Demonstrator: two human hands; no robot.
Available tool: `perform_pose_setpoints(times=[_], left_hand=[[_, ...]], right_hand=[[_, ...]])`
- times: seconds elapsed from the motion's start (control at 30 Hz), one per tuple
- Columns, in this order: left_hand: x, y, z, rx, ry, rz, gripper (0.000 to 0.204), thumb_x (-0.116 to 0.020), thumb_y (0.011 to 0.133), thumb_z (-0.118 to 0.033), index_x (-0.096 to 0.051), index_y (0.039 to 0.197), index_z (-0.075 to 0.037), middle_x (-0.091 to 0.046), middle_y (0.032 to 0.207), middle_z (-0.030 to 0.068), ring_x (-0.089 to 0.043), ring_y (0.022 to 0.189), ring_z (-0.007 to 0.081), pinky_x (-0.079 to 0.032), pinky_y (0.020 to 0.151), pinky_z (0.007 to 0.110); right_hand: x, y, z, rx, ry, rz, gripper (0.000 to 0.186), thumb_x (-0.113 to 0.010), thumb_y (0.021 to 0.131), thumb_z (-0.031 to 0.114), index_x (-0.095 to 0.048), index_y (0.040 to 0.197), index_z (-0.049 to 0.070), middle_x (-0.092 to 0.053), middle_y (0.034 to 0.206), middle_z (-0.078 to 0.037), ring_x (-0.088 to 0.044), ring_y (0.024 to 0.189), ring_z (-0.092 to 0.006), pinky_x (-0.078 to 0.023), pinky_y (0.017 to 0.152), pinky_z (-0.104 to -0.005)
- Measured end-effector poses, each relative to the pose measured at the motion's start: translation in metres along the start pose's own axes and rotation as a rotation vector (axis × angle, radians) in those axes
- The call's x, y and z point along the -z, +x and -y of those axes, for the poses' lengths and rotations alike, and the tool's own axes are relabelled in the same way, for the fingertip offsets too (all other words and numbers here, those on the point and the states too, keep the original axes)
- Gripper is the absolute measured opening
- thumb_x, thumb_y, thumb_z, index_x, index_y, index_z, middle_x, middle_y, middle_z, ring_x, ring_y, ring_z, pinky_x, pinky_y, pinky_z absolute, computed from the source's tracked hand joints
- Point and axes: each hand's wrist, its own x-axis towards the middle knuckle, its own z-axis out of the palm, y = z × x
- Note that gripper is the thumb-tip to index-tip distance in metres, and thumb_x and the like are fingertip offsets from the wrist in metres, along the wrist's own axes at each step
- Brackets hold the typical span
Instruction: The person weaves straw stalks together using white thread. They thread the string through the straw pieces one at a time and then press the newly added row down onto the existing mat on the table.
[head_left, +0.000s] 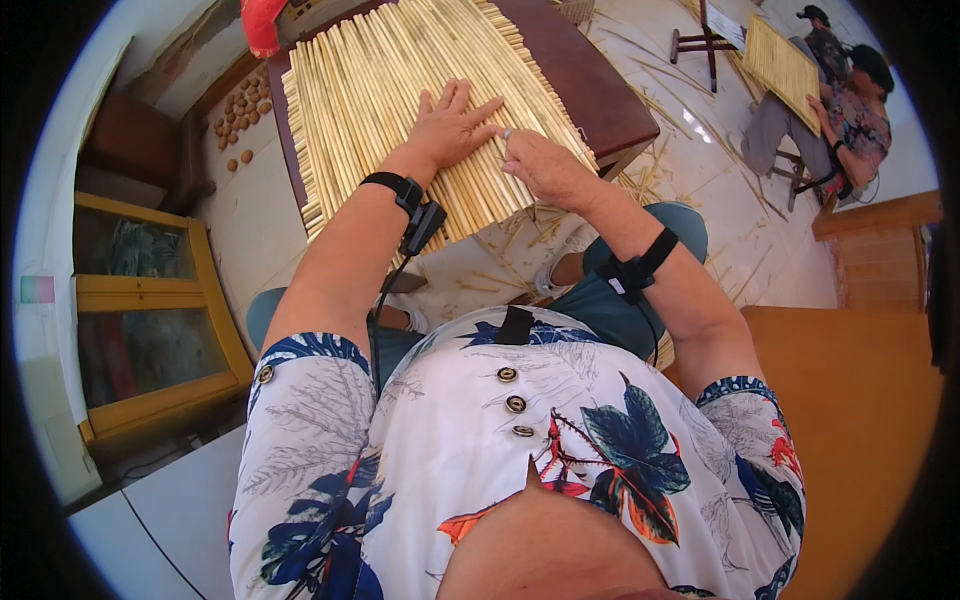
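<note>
My left hand point(448, 130) lies open with spread fingers on a mat of pale straw-coloured stalks point(370, 90), laid side by side on a dark red-brown table point(625, 115). Just to its right, my right hand point(535, 165) is closed, its fingers curled against the stalks, with a small silvery band near the index finger; what it holds, if anything, I cannot make out. Both forearms wear black straps with small devices and cables.
A red object point(260, 25) stands at the table's far left. Round brown balls point(240, 110) lie on the floor. A yellow glazed cabinet point(160, 295) stands left, an orange surface point(830, 400) right. Stalks litter the floor near two seated people point(855, 140), one holding another mat point(775, 70).
</note>
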Motion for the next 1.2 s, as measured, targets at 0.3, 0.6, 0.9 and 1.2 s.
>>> perform_pose_setpoints(times=[0.3,0.6,0.9,1.2], left_hand=[[-0.015,0.0,0.003,0.003,0.076,-0.075,0.05,-0.021,0.091,-0.054,-0.023,0.138,-0.037,-0.019,0.145,0.0163,-0.015,0.135,0.0322,-0.011,0.105,0.055],[-0.019,0.002,0.003,0.02,0.093,-0.086,0.052,-0.022,0.092,-0.052,-0.019,0.14,-0.033,-0.018,0.145,0.0148,-0.013,0.135,0.0307,-0.01,0.106,0.053],[-0.021,0.008,0.027,-0.054,-0.166,-0.101,0.057,-0.032,0.092,-0.049,-0.019,0.141,-0.026,-0.017,0.146,0.0141,-0.01,0.136,0.0308,-0.007,0.108,0.051],[0.02,-0.055,0.047,-0.196,-0.092,-0.052,0.061,-0.047,0.089,-0.039,-0.023,0.14,-0.014,-0.02,0.144,0.018,-0.014,0.134,0.0343,-0.012,0.109,0.043]], right_hand=[[-0.04,-0.003,-0.013,0.144,-0.171,-0.2,0.013,-0.058,0.078,0.012,-0.049,0.08,0.003,-0.05,0.1,-0.019,-0.043,0.106,-0.0355,-0.032,0.092,-0.044],[-0.041,0.0,-0.019,0.032,-0.032,-0.224,0.017,-0.063,0.072,0.011,-0.048,0.072,0.005,-0.052,0.101,-0.017,-0.047,0.099,-0.0343,-0.035,0.086,-0.0421],[-0.043,0.001,-0.019,0.025,-0.045,-0.254,0.016,-0.064,0.07,0.013,-0.05,0.069,0.005,-0.054,0.106,-0.019,-0.049,0.096,-0.0325,-0.036,0.085,-0.0388],[-0.042,-0.002,-0.02,-0.021,0.01,-0.224,0.017,-0.064,0.074,0.011,-0.048,0.071,0.005,-0.056,0.096,-0.014,-0.046,0.113,-0.0333,-0.034,0.092,-0.0429]])
